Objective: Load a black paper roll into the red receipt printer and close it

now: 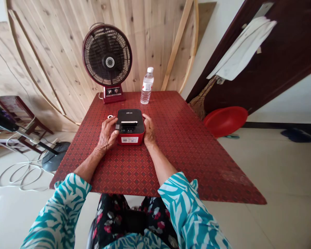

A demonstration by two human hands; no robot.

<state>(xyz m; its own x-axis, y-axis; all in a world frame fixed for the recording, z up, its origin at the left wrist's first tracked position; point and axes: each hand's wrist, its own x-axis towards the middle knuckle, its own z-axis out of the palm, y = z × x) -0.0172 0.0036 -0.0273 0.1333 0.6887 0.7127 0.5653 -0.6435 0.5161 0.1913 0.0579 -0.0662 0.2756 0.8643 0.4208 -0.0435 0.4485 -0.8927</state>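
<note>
A small red box with a black top, which looks like a receipt printer (131, 116), rests on the table in front of me. A white strip lies along the slot in its top, above a row of small buttons. My left hand (107, 135) grips its left side, thumb by the near corner and fingers along the edge. On the right side, my right hand (149, 129) is pressed against it with bent fingers. Just beyond my left fingers shows part of a white ring-shaped thing (110, 117), mostly hidden.
The table (197, 162) has a red patterned cover. A dark red fan (107, 58) and a water bottle (147, 86) stand at its far edge. To the right are a red basin (225, 121) and a hanging white cloth (245, 48). Coiled white cable (23, 176) lies left on the floor.
</note>
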